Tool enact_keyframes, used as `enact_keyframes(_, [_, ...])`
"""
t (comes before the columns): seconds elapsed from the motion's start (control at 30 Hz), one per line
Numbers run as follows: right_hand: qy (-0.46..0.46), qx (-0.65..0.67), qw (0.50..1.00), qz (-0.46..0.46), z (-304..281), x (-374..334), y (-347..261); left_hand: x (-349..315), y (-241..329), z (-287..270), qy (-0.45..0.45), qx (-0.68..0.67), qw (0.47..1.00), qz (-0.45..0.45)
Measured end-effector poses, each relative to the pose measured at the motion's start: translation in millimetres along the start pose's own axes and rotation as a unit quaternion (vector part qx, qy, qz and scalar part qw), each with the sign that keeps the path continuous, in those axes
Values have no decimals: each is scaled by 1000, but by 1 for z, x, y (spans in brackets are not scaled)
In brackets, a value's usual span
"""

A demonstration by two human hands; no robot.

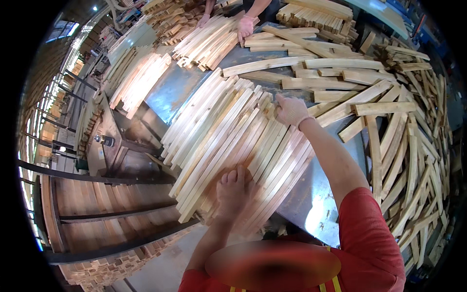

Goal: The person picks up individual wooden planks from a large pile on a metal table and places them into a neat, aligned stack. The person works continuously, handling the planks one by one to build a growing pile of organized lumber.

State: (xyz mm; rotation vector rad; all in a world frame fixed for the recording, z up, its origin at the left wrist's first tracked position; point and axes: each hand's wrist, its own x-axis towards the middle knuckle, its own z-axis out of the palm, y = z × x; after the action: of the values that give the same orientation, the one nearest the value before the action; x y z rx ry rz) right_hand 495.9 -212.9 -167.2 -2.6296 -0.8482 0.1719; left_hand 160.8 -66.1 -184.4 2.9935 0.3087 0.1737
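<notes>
A broad row of pale wooden slats lies side by side on the metal table in front of me. My left hand is on the near part of this row, its fingers bent down against the wood and partly smeared by motion. My right hand, in a light knitted glove, is at the far right ends of the slats. Its index finger points forward along the ends while the other fingers curl down onto the wood. How far the fingers reach between single slats is hidden.
Loose slats lie crosswise at the right, beside a large heap. The metal table shows below my right arm. Across it, another person's gloved hand touches a second row. A dark-framed wooden rack stands at left.
</notes>
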Motion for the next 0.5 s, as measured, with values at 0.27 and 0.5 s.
enact_keyframes(0.27, [-115, 307, 940, -100, -74, -33, -11, 53, 6, -17, -53, -36, 992, -109])
enact_keyframes(0.5, [42, 761, 644, 60, -34, -191, 123, 67, 128, -158, 118, 45, 976, 177])
